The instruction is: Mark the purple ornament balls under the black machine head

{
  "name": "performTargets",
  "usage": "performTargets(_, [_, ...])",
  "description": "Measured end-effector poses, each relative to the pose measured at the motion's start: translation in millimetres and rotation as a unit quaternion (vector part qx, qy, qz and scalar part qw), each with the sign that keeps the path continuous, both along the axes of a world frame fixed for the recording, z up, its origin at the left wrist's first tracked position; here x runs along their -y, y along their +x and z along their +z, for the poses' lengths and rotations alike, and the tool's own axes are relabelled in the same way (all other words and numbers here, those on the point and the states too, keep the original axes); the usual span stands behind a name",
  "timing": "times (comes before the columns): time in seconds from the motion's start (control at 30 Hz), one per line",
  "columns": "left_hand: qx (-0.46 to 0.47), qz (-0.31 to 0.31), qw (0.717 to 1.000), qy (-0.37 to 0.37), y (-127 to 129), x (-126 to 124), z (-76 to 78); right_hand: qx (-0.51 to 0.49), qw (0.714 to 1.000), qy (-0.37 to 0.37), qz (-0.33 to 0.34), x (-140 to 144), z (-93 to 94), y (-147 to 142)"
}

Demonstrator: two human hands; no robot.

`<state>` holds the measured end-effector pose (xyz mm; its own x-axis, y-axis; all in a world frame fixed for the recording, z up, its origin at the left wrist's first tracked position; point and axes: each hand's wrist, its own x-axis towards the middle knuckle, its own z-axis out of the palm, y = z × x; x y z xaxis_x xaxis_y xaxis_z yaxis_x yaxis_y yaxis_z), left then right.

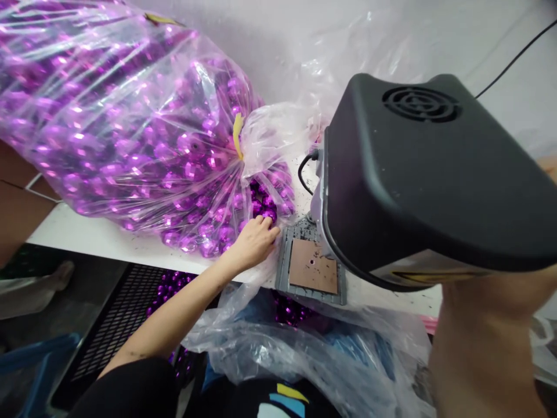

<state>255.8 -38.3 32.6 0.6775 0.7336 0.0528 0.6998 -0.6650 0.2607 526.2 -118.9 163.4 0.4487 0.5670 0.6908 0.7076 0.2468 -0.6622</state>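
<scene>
My left hand (256, 239) is at a torn gap in a big clear plastic bag (130, 128) full of shiny, faceted purple balls. Its fingers are curled in against a purple ball (270, 216) at the gap; what lies under them is hidden. To the right stands a black machine (418, 168) with a round vent on top. Below its front edge, a brown square plate (313, 267) with a small hole rests on a grey metal base (285, 273). My right forearm (483, 342) rises on the far side of the machine, whose housing hides my right hand's fingers.
A yellow tie (237, 136) cinches the bag's neck. Dark specks lie on the white table (108, 232). Loose clear plastic (304, 354) drapes at the table's front edge, over more purple balls. A black crate (113, 319) and a blue frame (39, 360) sit lower left.
</scene>
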Motion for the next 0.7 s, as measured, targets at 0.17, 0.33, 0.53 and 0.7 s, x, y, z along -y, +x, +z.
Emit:
performTargets(0.17, [0.459,0.121,0.823,-0.314,-15.7,11.9,20.5,-0.004,0.999,0.032,0.009,-6.7,0.9,-0.3])
performTargets(0.33, [0.605,0.136,0.516,-0.591,-4.2,39.9,5.8,-0.038,0.998,0.033,0.024,-8.3,-1.1,0.3])
performTargets(0.53, [0.566,0.127,0.421,-0.697,12.4,53.1,-17.9,0.010,0.999,0.040,0.020,-8.3,1.0,1.0])
performTargets(0.7, [0.569,0.151,0.433,-0.683,17.1,56.1,-22.3,-0.001,1.000,0.022,-0.004,-7.9,1.9,-0.6])
